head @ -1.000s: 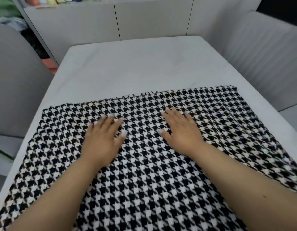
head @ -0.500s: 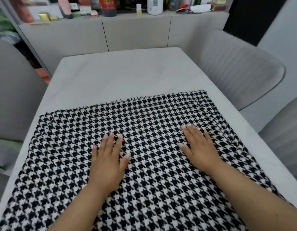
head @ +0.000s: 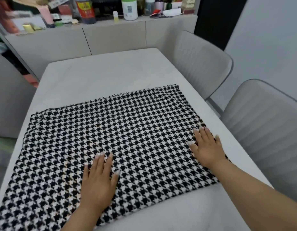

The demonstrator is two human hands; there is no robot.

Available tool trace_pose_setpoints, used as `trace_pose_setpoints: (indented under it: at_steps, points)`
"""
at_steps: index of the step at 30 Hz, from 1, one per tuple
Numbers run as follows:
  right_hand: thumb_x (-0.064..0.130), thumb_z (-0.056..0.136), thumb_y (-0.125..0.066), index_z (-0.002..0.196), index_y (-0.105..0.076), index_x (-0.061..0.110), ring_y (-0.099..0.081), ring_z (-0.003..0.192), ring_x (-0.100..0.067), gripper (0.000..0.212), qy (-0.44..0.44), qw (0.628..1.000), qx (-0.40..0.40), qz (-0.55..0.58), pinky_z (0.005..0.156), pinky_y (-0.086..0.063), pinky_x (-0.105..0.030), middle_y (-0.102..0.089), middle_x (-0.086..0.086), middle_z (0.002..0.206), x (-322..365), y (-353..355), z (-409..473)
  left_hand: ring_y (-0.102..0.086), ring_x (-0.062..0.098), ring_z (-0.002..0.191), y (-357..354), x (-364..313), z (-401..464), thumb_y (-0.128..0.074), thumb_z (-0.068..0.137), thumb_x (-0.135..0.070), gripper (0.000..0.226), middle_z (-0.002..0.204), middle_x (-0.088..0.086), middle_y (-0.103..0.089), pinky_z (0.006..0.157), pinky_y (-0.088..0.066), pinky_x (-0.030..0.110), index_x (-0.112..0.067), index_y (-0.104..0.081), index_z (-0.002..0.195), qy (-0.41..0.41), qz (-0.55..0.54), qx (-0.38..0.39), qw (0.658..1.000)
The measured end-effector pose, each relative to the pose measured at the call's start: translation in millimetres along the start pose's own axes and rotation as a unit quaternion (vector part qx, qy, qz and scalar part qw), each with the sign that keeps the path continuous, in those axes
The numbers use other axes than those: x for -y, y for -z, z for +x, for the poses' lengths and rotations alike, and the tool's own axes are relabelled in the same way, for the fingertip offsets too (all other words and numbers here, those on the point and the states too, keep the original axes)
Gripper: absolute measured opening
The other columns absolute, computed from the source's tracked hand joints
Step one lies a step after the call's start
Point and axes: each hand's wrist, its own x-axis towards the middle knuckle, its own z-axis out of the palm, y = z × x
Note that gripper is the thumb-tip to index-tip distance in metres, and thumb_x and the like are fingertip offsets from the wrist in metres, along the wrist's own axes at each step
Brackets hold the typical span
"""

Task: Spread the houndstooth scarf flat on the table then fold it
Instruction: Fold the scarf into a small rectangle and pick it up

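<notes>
Since half a second earlier, the right hand (head: 207,148) has been slid outward to the scarf's right-hand edge, and the left hand (head: 98,180) has been drawn back toward the near side; more of the bare table is now seen at the near right. The houndstooth scarf (head: 127,134) is laid flat across the white table (head: 102,77), its frayed far edge running at a slant from the left side up toward the right, its left portion carried off the bottom-left of the view. Both hands are pressed palm-down on the cloth with fingers straight and slightly spread, nothing being gripped by either. The right hand's fingertips (head: 202,129) are placed just at the scarf's right border, close to the table's right rim. The left hand is rested nearer the middle of the cloth, well apart from the right. Two grey ribbed chairs, one farther (head: 202,64) and one nearer (head: 264,130), are drawn up along the table's right side, and part of another chair (head: 7,97) is seen at the left. Beyond the table, a low grey cabinet (head: 111,37) is crowded with bottles and jars, among them a white bottle (head: 129,8) and a dark bottle with a red and yellow label (head: 85,11).
</notes>
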Motion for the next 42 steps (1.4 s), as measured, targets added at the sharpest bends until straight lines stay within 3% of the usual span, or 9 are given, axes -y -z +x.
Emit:
trace_pose_setpoints:
  at_steps: [3,9,14,17,24,29,32,36,42]
  points:
    - [0.063,0.091,0.0,0.153,0.007,0.019,0.014,0.148,-0.019,0.077,-0.013,1.0,-0.013,0.002,0.119,0.008,-0.048,0.009,-0.003,0.162,5.1,5.1,-18.4,0.016,0.016,0.146,-2.6,-19.8,-18.2,0.017,0.081,-0.066,0.078,0.16,-0.002,0.012,0.12,0.007,0.046,-0.031,0.012,0.15,0.017,-0.038,-0.025,0.999]
    - [0.068,0.084,0.008,0.149,0.016,0.033,0.026,0.143,-0.015,0.074,0.171,0.985,0.005,0.038,0.116,0.018,-0.042,0.016,0.004,0.159,57.9,-27.3,-86.8,0.0,0.017,0.149,-25.1,-56.1,-60.8,0.002,0.094,-0.065,0.065,0.161,-0.005,-0.007,0.117,0.012,0.034,-0.038,-0.01,0.152,-0.077,-0.015,-0.011,0.997]
    - [0.072,0.073,0.027,0.147,0.013,0.035,0.017,0.145,-0.014,0.083,0.122,0.991,-0.045,0.02,0.117,0.012,-0.042,0.005,0.003,0.161,19.6,-41.2,-85.2,-0.001,0.015,0.149,-27.0,8.1,-87.3,0.011,0.088,-0.069,0.073,0.161,-0.008,-0.007,0.119,0.008,0.039,-0.04,-0.012,0.151,0.026,0.005,-0.026,0.999]
    - [0.07,0.075,0.02,0.145,0.015,0.034,0.014,0.147,-0.015,0.079,0.097,0.994,-0.041,0.008,0.119,0.007,-0.045,0.008,0.004,0.161,10.4,-41.0,-84.7,0.008,0.015,0.149,-20.4,43.5,-110.6,0.02,0.077,-0.072,0.083,0.161,-0.008,0.005,0.118,0.008,0.044,-0.036,0.003,0.15,0.127,0.003,-0.012,0.992]
    - [0.073,0.077,0.017,0.147,0.01,0.035,0.009,0.148,-0.016,0.08,0.095,0.995,-0.042,0.003,0.119,0.007,-0.041,0.006,0.004,0.161,7.5,-42.7,-85.4,0.006,0.025,0.15,3.2,91.2,-140.4,-0.015,0.098,-0.058,0.061,0.164,-0.003,0.006,0.12,-0.001,0.051,-0.038,0.002,0.153,0.262,-0.002,0.064,0.963]
    - [0.073,0.075,0.02,0.153,0.002,0.031,0.009,0.148,-0.019,0.09,0.08,0.996,-0.036,0.001,0.119,0.008,-0.044,0.005,0.002,0.161,14.8,-38.0,-88.6,0.008,0.026,0.15,11.7,98.9,-145.1,-0.016,0.099,-0.057,0.061,0.164,-0.001,0.008,0.12,0.0,0.053,-0.037,0.002,0.154,0.306,-0.035,0.084,0.948]
    - [0.074,0.081,0.004,0.154,-0.005,0.024,0.006,0.149,-0.021,0.089,0.074,0.996,-0.023,0.036,0.119,0.001,-0.048,0.0,-0.004,0.162,44.7,-31.4,-97.0,0.003,0.026,0.151,10.6,75.3,-142.9,-0.021,0.098,-0.058,0.066,0.164,0.003,-0.004,0.119,0.003,0.049,-0.027,-0.009,0.156,0.261,-0.024,0.021,0.965]
    - [0.067,0.084,-0.047,0.147,-0.031,0.03,-0.018,0.145,-0.02,0.075,0.266,0.961,-0.018,0.077,0.118,-0.009,-0.041,-0.027,0.002,0.154,98.9,-33.8,-121.2,-0.026,0.02,0.143,0.4,29.2,-141.8,-0.049,0.093,-0.053,0.061,0.154,-0.003,-0.033,0.118,-0.013,0.037,-0.028,-0.036,0.148,0.066,-0.056,-0.045,0.995]
    - [0.047,0.083,-0.066,0.112,-0.065,0.03,-0.046,0.114,-0.015,0.034,0.297,0.944,-0.045,0.138,0.094,-0.028,-0.031,-0.058,0.008,0.118,110.8,-29.6,-120.2,-0.053,0.018,0.102,3.8,28.5,-120.6,-0.061,0.092,-0.033,0.025,0.107,-0.004,-0.06,0.085,-0.04,0.031,-0.021,-0.066,0.113,0.075,-0.128,-0.077,0.986]
